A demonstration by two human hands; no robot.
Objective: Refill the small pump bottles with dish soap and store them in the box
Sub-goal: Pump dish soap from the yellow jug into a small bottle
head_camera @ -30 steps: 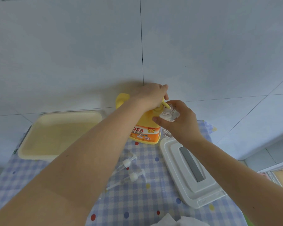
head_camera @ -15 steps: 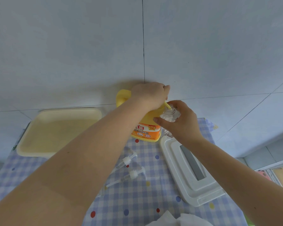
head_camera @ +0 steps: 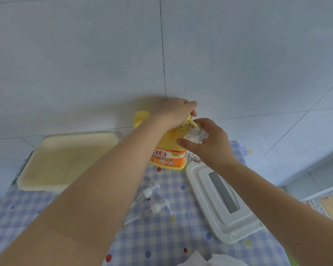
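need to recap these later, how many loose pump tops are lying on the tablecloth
2. One pump top lies mid-cloth below the yellow soap jug; the other pump top lies just nearer the camera. The left forearm may hide more.

My left hand (head_camera: 173,114) covers the pump head of the dish soap jug (head_camera: 168,150). My right hand (head_camera: 210,143) hides most of the small bottle (head_camera: 195,132). The white tissue (head_camera: 202,259) is cut by the bottom edge. The jug label is too small to read.

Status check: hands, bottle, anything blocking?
Left hand on yellow soap jug pump. Right hand holds small clear bottle under spout. Two loose pump heads on cloth; nothing blocking.
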